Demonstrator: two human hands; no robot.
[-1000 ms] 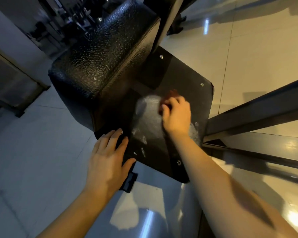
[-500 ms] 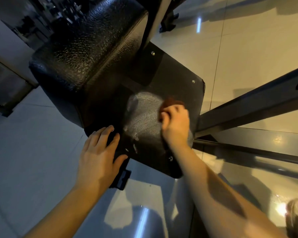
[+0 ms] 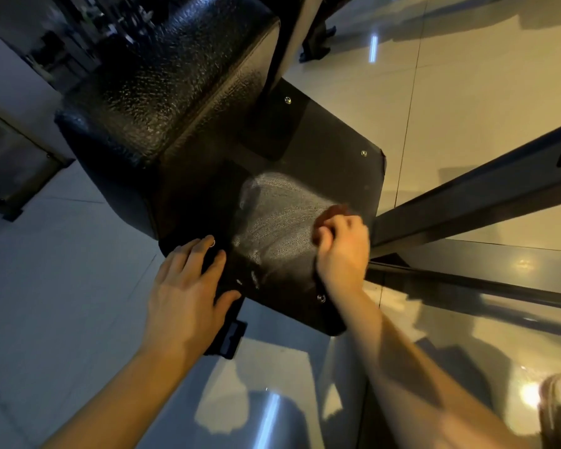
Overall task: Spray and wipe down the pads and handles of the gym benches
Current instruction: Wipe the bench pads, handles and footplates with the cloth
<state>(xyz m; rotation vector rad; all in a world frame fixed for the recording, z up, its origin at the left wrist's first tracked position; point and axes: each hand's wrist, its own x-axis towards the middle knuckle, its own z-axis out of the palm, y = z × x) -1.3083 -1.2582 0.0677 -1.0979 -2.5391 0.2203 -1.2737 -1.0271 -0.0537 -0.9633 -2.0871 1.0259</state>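
Head view: my right grip (image 3: 342, 251) is clamped round a reddish cloth (image 3: 332, 212), of which only a bunched edge shows above my knuckles, right of centre in the frame; it presses the cloth on the bench's flat black riveted plate (image 3: 321, 147), at the right rim of a pale spray smear (image 3: 272, 218) in mid-frame; my left grip (image 3: 185, 296) lies with fingers straight and spread, flat on the plate's lower-left edge, bracing it; the textured black pad (image 3: 162, 92) rises in the upper left, meeting the plate's far side.

As I judge it, the step is wiping that smear off; I should draw the cloth leftward in overlapping strokes over the whole wet patch; catch the small streaks (image 3: 255, 277) near the lower edge and work round the rivets; press evenly; turn the cloth to a dry face; whether the pad's glinting grain is wet or merely shiny I cannot tell.
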